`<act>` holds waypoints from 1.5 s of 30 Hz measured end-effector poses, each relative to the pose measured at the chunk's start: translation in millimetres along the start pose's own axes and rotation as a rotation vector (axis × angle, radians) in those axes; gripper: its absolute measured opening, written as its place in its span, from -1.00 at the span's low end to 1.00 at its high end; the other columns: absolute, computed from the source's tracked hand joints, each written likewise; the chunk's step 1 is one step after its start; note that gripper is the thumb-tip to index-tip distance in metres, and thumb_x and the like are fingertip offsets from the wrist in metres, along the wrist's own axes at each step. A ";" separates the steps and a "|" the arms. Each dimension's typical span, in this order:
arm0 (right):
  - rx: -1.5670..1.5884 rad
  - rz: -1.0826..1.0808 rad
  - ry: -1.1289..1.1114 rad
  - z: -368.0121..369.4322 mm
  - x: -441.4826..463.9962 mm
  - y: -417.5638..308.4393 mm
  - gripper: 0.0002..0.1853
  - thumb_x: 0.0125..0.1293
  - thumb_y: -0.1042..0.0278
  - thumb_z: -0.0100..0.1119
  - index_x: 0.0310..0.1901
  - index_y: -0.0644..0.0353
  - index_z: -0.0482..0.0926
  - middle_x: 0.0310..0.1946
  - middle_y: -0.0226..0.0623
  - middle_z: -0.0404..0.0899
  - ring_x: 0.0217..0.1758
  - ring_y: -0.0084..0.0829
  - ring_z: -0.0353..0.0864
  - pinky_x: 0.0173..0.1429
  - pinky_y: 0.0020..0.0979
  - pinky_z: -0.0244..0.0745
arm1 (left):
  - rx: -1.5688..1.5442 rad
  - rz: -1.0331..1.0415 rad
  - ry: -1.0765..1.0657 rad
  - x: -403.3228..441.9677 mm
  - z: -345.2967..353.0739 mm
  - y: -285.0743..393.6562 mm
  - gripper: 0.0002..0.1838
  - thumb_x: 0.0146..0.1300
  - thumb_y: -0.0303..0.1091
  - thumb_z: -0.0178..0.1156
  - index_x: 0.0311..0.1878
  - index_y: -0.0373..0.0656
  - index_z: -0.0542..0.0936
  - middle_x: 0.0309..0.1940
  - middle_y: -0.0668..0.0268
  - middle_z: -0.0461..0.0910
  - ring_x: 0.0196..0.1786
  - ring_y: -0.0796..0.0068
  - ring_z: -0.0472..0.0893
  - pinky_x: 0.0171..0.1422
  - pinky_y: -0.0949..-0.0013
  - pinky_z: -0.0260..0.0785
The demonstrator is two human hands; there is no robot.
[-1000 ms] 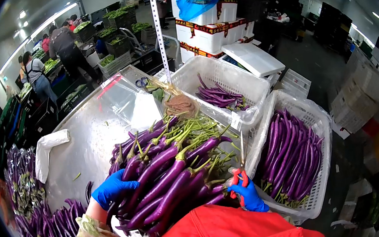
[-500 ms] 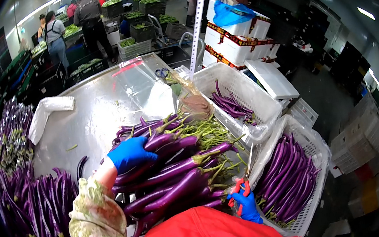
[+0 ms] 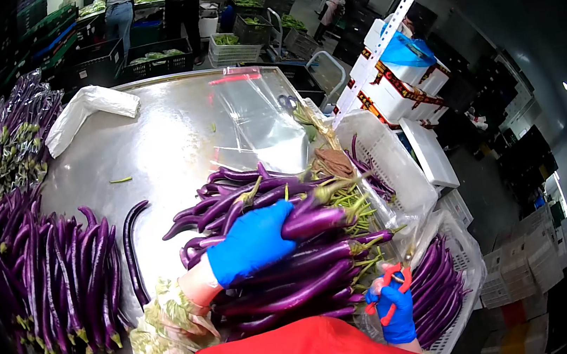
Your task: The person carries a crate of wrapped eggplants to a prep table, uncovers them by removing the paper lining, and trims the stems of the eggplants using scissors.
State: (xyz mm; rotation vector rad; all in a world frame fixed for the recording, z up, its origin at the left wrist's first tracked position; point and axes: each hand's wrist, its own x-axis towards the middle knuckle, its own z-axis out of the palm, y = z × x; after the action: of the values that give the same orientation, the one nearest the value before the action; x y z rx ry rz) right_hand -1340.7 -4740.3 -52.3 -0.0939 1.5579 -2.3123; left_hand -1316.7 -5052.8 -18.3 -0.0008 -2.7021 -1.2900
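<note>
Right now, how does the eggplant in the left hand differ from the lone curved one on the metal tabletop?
The held eggplant is thicker; the lone eggplant is slender. The held one points across the picture, gripped by the left hand; the lone one runs mostly up and down it, lying on the metal tabletop. The held one looks brighter purple, the lone one darker. Both are purple.

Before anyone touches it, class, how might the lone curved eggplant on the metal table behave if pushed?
The curved eggplant may slide easily, since its skin and the metal table both look smooth and shiny. Its bend would probably make it swivel rather than roll straight. Being long and slim, it might flex slightly.
</note>
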 end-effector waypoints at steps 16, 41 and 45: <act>0.026 0.033 -0.008 -49.8 -17.2 25.2 -0.43 0.11 0.53 0.02 0.21 0.29 0.17 -0.32 -0.22 0.44 -0.29 -0.35 0.45 -0.18 -0.31 0.41 | 0.626 0.032 0.070 60.6 94.8 -7.3 -0.88 -0.01 -0.43 0.09 -0.37 -0.18 0.56 -0.41 0.06 0.59 -0.34 0.08 0.63 -0.30 0.10 0.44; -0.228 -0.094 -0.278 -74.8 -2.9 -0.2 -0.44 0.12 0.57 0.13 0.22 0.27 0.28 -0.26 -0.43 0.43 -0.16 -0.62 0.39 -0.01 -0.57 0.31 | -0.591 -0.136 -0.174 0.1 -13.2 118.9 -0.30 -0.20 -0.63 0.34 0.15 -0.23 0.41 -0.04 0.34 0.52 0.01 0.52 0.47 0.20 0.40 0.28; -0.257 -0.207 -0.334 -69.1 5.7 11.2 -0.39 0.12 0.57 0.17 0.24 0.29 0.23 -0.23 -0.41 0.45 -0.13 -0.59 0.42 0.02 -0.53 0.35 | -0.509 -0.194 -0.236 -3.4 -2.9 120.9 -0.29 -0.20 -0.62 0.36 0.16 -0.21 0.41 -0.04 0.34 0.52 0.00 0.53 0.47 0.22 0.41 0.27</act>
State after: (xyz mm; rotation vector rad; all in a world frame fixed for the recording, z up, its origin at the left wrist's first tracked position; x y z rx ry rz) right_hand -1360.3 -4684.7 -90.5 -0.6977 1.7202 -2.0877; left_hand -1305.2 -4978.6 76.6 0.0575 -2.5144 -2.1251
